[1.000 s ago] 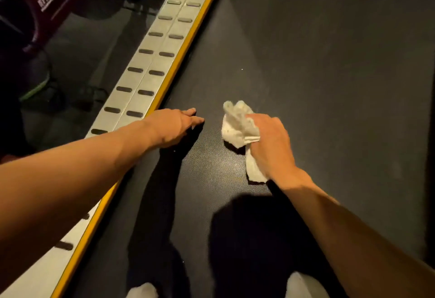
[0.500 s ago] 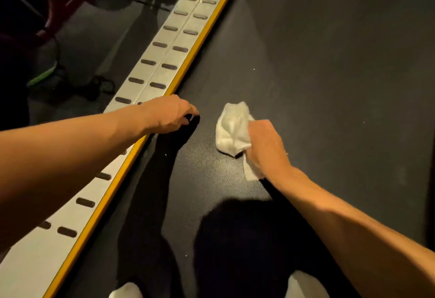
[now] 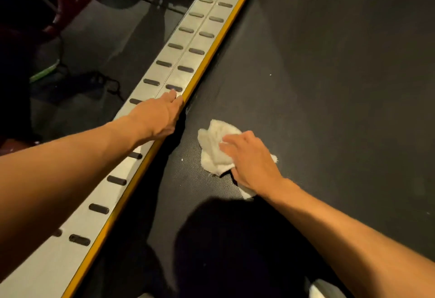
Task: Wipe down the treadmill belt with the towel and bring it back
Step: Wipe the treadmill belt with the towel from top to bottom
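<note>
Towel [image 3: 215,149], small and white and all scrunched up, lies on the dark treadmill belt [image 3: 317,86]. It is on the left part of the belt, near the yellow strip [image 3: 226,31] but not touching it. The right hand [image 3: 253,163] sits on top of the towel with the palm down. Its fingers [image 3: 231,143] are almost straight and a little spread, and they point to the left and away from the person. They press the towel onto the belt and do not squeeze it. Bits of the towel stick out in front of the fingers, to the right of the hand and under the wrist. The right arm comes up from the bottom right corner, stretched out long. The left hand [image 3: 157,116] rests palm down on the silver side rail [image 3: 186,48], right at the yellow strip. Its fingers are straight and close together, pointing up along the rail, and it holds nothing. The fingertips reach one of the dark oval pads [image 3: 174,87] on the rail. The left arm comes in from the left side and crosses over the rail. A big dark shadow [image 3: 223,239] falls on the belt between the two arms.
</note>
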Action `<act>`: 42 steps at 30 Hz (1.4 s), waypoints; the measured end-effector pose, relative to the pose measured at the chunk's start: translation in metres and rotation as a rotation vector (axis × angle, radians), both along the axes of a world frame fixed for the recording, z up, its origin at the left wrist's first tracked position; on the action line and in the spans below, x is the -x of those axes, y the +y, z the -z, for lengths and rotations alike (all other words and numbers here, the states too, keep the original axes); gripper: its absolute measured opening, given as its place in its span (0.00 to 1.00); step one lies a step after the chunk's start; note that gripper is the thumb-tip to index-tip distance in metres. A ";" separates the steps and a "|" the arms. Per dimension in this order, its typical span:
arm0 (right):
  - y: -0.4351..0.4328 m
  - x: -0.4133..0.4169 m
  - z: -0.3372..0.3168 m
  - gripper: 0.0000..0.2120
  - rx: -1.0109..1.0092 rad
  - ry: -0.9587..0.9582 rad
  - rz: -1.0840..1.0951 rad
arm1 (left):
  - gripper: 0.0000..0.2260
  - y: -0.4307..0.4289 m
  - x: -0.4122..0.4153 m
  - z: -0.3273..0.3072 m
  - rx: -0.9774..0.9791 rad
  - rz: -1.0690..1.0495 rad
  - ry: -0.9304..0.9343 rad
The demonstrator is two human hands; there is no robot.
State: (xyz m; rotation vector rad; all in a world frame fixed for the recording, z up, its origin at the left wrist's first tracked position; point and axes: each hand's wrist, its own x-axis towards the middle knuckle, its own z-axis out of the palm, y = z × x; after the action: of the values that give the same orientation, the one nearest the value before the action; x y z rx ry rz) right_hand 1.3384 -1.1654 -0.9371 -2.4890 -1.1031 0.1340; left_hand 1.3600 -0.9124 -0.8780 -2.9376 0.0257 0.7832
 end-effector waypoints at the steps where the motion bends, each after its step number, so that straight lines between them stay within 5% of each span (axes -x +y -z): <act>1: 0.002 0.008 -0.003 0.25 0.023 0.024 -0.066 | 0.31 0.000 0.000 0.001 0.010 -0.005 -0.010; 7: 0.030 -0.034 -0.015 0.23 0.021 0.017 0.276 | 0.13 0.003 0.006 0.007 0.226 -0.046 -0.196; 12: 0.044 0.029 -0.002 0.29 0.104 -0.062 -0.085 | 0.08 0.012 0.015 0.001 0.241 -0.054 -0.189; 15: 0.041 0.035 -0.021 0.27 -0.027 -0.015 -0.086 | 0.13 0.008 0.025 0.003 0.277 -0.112 -0.197; 19: 0.043 -0.023 -0.037 0.15 -0.066 0.050 0.390 | 0.26 0.012 0.037 0.013 0.282 -0.074 -0.265; 22: 0.052 -0.015 -0.021 0.19 0.161 -0.007 0.246 | 0.28 0.019 0.042 0.017 0.311 -0.046 -0.335; 26: 0.059 0.038 -0.013 0.29 0.111 0.083 0.017 | 0.25 0.022 0.049 0.038 0.358 -0.065 -0.458; 30: 0.067 0.011 -0.040 0.26 -0.027 0.082 0.243 | 0.24 0.025 0.049 0.061 0.366 -0.065 -0.519; 34: 0.073 -0.042 -0.050 0.16 0.219 0.118 0.310 | 0.25 0.023 0.049 0.050 0.377 -0.027 -0.474; 38: 0.084 -0.017 -0.033 0.26 0.425 0.165 0.183 | 0.26 0.024 0.047 0.048 0.332 -0.018 -0.444; 42: 0.090 0.044 -0.022 0.27 0.295 0.053 0.009 | 0.25 0.021 0.048 0.050 0.294 -0.035 -0.465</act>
State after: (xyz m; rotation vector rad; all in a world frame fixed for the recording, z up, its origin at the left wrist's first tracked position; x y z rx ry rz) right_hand 1.2944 -1.0759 -0.9152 -2.7293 -1.1202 0.3832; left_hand 1.3123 -0.8911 -0.9281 -3.3278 0.0575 0.0863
